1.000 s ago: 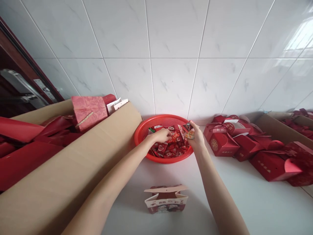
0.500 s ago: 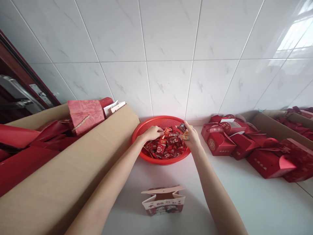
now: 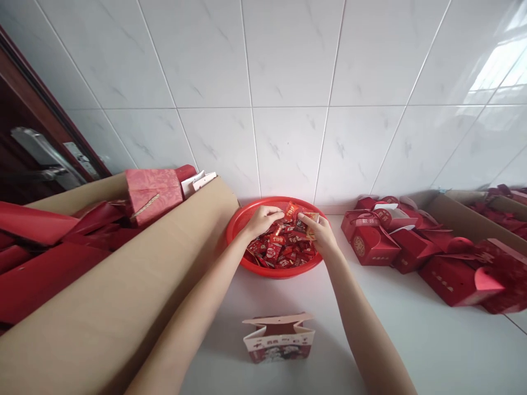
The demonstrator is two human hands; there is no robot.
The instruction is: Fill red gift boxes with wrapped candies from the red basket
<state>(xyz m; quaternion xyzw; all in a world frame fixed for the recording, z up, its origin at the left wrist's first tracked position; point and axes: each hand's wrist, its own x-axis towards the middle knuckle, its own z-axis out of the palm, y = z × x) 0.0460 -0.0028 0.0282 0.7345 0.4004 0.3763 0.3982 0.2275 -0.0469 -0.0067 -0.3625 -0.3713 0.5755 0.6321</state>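
Observation:
A red plastic basket (image 3: pixel 276 272) holds many small red wrapped candies (image 3: pixel 284 247). Over its left part, my left hand (image 3: pixel 263 220) pinches the edge of a red-orange candy packet (image 3: pixel 291 210) that stands up between my two hands. At the basket's right side, my right hand (image 3: pixel 323 235) is closed around several candy packets (image 3: pixel 312 218), one of them yellowish, its thumb pointing at the red-orange one. In front of the basket stands a small paper gift box (image 3: pixel 280 351), upright with its top open, white and dark red with printed figures.
At left, a large cardboard box (image 3: pixel 164 258) holds red bags and folded red boxes. Several red gift boxes (image 3: pixel 376 247) cluster on the white tabletop (image 3: pixel 370 307) at right, beside another cardboard carton (image 3: pixel 453 214). A tiled wall (image 3: pixel 288 142) rises behind the basket.
My left hand has lifted from the candies with a red-orange packet and moved right, closer to my right hand. My right hand keeps its packets. The view has shifted slightly.

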